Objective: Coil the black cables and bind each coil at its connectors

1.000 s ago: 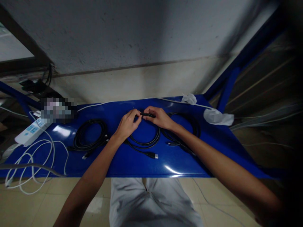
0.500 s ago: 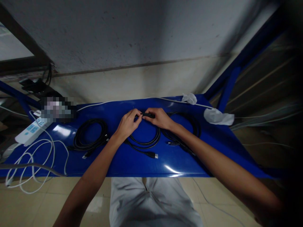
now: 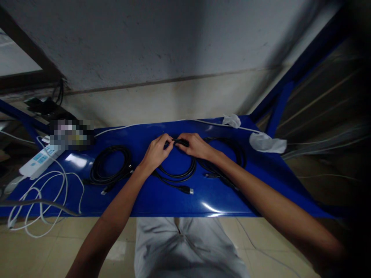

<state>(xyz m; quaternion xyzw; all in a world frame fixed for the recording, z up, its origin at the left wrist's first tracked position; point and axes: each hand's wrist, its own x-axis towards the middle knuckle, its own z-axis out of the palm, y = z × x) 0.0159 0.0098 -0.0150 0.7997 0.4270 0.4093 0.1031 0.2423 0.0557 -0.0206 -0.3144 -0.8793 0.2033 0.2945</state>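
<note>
Both hands pinch the far side of a coiled black cable (image 3: pixel 176 179) in the middle of the blue table (image 3: pixel 162 202). My left hand (image 3: pixel 158 150) has thumb and fingers closed on its strands. Close beside it, my right hand (image 3: pixel 194 144) grips the same bundle, fingertips nearly meeting the left ones. A plug (image 3: pixel 187 190) with a metal end lies toward the table's front edge. To the left rests a second coiled black cable (image 3: pixel 94 166). A third black coil (image 3: pixel 241 154) lies to the right, partly hidden under my right forearm.
A white power strip (image 3: pixel 40 161) sits at the left, with a loose tangle of white cable (image 3: pixel 65 185) hanging over the front edge. White crumpled wrapping (image 3: pixel 268 143) lies at the right end. A white cord (image 3: pixel 130 125) runs along the back; blue frame posts (image 3: pixel 279 108) rise at the sides.
Almost nothing differs. My hands stay closed on the middle cable, with only a very slight shift of the fingers.
</note>
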